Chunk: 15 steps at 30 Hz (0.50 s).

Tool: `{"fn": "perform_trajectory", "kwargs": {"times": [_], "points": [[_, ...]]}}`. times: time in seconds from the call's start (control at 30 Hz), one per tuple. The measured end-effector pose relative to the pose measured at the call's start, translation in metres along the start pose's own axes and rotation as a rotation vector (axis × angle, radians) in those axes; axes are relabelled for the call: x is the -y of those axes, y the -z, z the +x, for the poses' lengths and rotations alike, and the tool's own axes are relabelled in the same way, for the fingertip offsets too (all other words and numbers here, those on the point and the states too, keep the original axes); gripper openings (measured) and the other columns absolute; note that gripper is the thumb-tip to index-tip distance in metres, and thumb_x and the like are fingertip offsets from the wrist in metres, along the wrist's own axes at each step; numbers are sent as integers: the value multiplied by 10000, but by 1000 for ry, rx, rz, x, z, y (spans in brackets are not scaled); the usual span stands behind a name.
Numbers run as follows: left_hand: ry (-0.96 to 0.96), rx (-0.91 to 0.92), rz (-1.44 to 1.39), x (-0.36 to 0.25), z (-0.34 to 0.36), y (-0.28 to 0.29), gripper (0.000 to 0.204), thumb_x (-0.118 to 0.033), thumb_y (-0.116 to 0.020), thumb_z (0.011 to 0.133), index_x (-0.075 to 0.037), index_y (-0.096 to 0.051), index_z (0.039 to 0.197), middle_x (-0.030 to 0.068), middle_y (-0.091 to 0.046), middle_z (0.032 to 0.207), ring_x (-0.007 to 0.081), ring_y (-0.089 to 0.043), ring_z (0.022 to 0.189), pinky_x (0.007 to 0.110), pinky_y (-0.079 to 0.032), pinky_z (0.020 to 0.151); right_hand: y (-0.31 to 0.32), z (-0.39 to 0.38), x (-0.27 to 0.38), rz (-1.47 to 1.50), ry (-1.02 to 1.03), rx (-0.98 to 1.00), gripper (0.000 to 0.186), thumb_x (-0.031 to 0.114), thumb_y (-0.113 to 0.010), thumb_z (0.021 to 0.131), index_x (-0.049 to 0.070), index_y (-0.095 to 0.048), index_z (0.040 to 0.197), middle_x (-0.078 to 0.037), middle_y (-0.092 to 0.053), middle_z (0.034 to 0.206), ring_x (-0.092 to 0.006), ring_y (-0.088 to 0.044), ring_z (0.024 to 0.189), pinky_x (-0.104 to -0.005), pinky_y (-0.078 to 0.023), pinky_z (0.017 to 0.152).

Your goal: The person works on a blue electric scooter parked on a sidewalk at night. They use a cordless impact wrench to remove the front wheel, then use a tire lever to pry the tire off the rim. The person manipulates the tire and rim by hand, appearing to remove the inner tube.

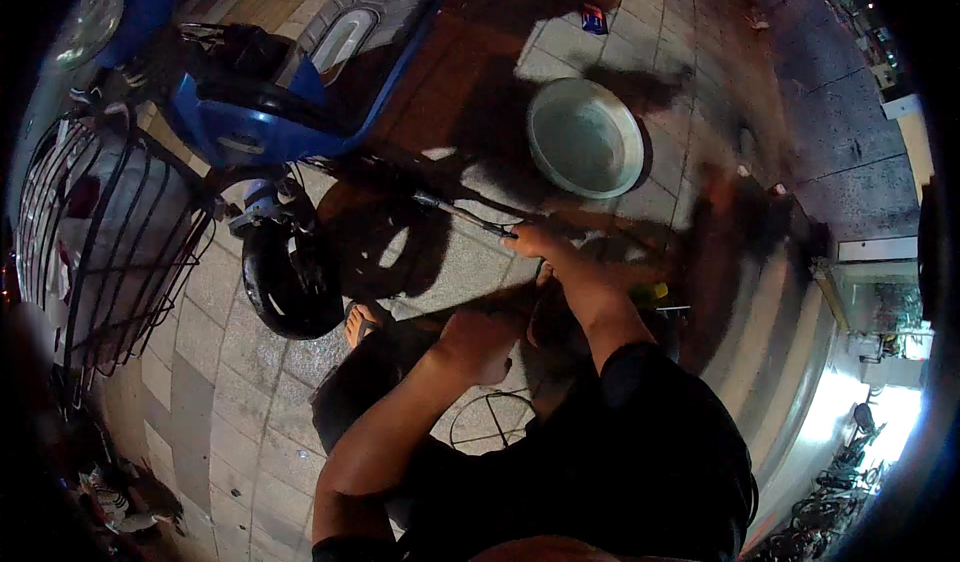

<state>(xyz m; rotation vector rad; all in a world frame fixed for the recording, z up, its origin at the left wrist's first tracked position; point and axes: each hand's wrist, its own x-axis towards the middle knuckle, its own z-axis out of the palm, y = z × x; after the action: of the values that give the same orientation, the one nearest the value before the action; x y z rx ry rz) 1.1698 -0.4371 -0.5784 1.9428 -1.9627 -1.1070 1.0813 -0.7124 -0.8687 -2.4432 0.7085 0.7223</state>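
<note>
My right hand (pixel 527 242) is closed round the near end of a thin, long tool (pixel 465 212) with a shiny shaft. Its far end points toward the scooter, and its exact kind is unclear in the dim light. Closer to my body, my left hand (pixel 478 346) is curled into a fist above my knees. Whether anything is inside that fist stays hidden. Beyond the tool stands a blue scooter (pixel 250 127), its front wheel (pixel 285 292) on the paving. A round metal basin (pixel 585 137) rests past my right hand.
A black wire basket (pixel 110 242) holding a pale bundle hangs at the scooter's front. On the ground below my left hand is a wire ring with spokes (pixel 490 422). Steps (pixel 765 362) rise at the right. A small red and blue box (pixel 593 19) lies farther off.
</note>
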Motion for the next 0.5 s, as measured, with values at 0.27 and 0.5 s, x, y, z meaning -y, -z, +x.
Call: {"fn": "perform_trajectory", "kwargs": {"times": [0.27, 0.5], "points": [[-55, 138, 137, -12, 15, -7, 348, -271, -736, 765, -47, -738, 1031, 186, -741, 986, 362, -739, 923, 492, -602, 791, 84, 34, 28, -227, 255, -250, 308, 309, -581, 829, 96, -733, 991, -138, -727, 875, -318, -698, 860, -499, -540, 733], [52, 202, 107, 2, -1, -1, 353, -290, -733, 786, -93, -758, 1077, 175, -744, 1073, 357, -733, 979, 512, -592, 842, 16, 3, 25, -122, -7, 32, 458, 225, -577, 892, 194, -661, 1342, -153, -699, 1269, -358, -683, 1132, -548, -559, 904]]}}
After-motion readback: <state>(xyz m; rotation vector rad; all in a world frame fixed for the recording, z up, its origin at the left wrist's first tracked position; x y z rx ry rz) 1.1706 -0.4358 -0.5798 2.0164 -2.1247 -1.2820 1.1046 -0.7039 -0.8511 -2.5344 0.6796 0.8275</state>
